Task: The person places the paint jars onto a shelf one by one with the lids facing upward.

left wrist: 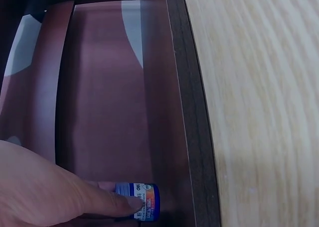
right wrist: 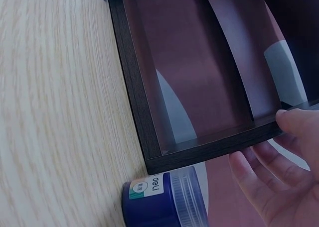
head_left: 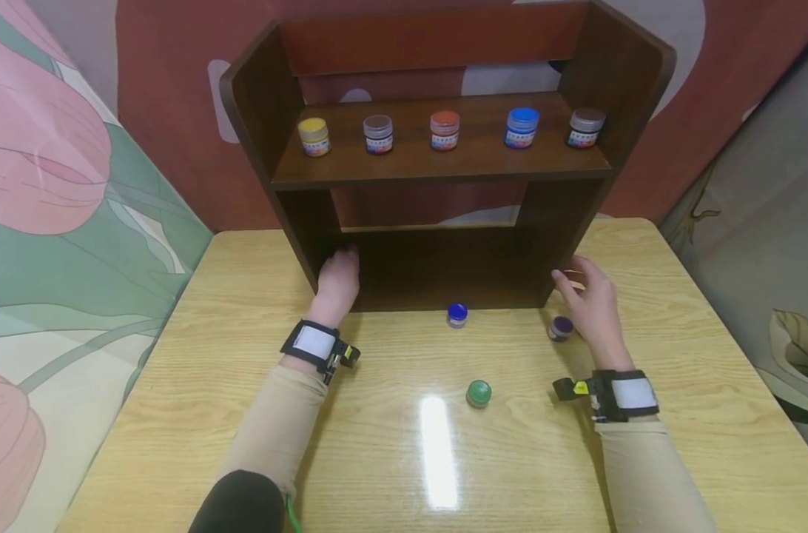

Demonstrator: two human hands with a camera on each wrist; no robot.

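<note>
My left hand [head_left: 338,281] reaches into the lower left compartment of a dark brown wooden shelf [head_left: 444,178]. There it pinches a small paint jar [left wrist: 137,189] with a blue body and a printed label, its thumb across the label; the head view hides this jar. At the shelf's right side panel [right wrist: 214,150], my right hand [head_left: 593,307] grips the edge, thumb on one face and fingertips on the other. A dark purple paint jar [head_left: 560,328] stands on the table beside that hand. A blue-lidded paint jar [head_left: 456,314] sits just before the shelf's bottom board.
A green-lidded paint jar [head_left: 479,393] stands nearer on the wooden table [head_left: 391,444]. Along the upper shelf board stand several jars, among them a yellow jar [head_left: 314,137], a red jar [head_left: 445,131] and a blue jar [head_left: 521,128]. Patterned cloth [head_left: 164,111] hangs behind.
</note>
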